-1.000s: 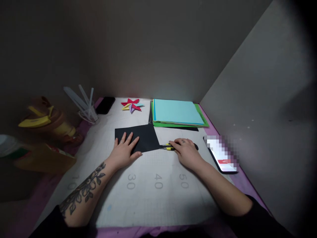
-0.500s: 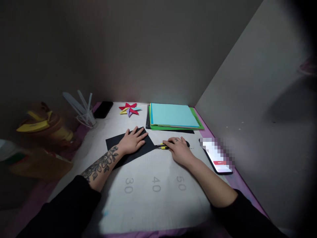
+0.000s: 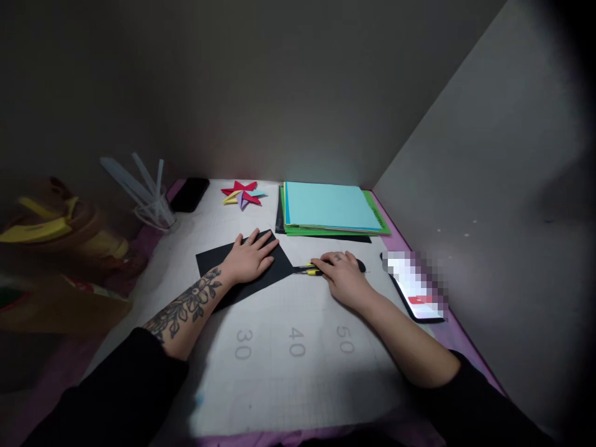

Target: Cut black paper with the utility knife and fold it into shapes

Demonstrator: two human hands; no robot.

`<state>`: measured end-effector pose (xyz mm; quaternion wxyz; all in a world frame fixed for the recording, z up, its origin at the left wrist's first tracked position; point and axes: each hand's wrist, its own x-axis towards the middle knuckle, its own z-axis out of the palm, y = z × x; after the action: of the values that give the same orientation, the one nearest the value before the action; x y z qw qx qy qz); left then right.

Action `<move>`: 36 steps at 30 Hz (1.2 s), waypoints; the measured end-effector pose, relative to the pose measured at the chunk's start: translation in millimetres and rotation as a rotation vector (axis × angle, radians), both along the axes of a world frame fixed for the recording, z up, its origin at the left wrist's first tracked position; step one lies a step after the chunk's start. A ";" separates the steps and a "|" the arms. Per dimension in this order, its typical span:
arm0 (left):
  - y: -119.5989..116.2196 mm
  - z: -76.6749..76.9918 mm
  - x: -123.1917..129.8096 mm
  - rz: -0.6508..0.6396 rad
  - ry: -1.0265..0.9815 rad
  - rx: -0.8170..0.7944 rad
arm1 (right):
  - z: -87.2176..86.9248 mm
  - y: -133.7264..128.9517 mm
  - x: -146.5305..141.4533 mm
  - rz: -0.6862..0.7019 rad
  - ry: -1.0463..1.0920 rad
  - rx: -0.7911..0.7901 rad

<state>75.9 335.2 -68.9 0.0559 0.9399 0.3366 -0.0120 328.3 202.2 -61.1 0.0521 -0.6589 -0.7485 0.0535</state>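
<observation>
Left hand (image 3: 246, 261): fingers spread, likely steadying black paper (image 3: 278, 266). Right hand (image 3: 347, 282) over yellow-black tool (image 3: 314, 272), can't tell if fingers pinch.

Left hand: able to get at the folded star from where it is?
Probably yes. The left hand lies flat on the black paper, and the folded star sits beyond, with only white mat visible between.

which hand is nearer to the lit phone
Right. The right hand is to the left of the lit phone; the left hand is farther left, on the black paper.
</observation>
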 end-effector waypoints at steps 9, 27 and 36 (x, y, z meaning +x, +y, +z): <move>-2.0 1.6 0.9 0.008 0.018 -0.003 | 3.7 -0.1 -2.7 0.002 -0.014 -0.013; -7.2 3.6 -1.9 0.086 0.021 -0.037 | 3.1 -7.5 -13.1 -0.047 -0.039 0.011; -38.8 18.8 -8.6 0.204 -0.007 0.004 | -1.4 29.2 -23.5 0.048 0.000 0.030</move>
<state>67.3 296.4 -50.1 0.0561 0.9009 0.4304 -0.0023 304.9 231.4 -62.5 0.0607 -0.6400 -0.7647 0.0434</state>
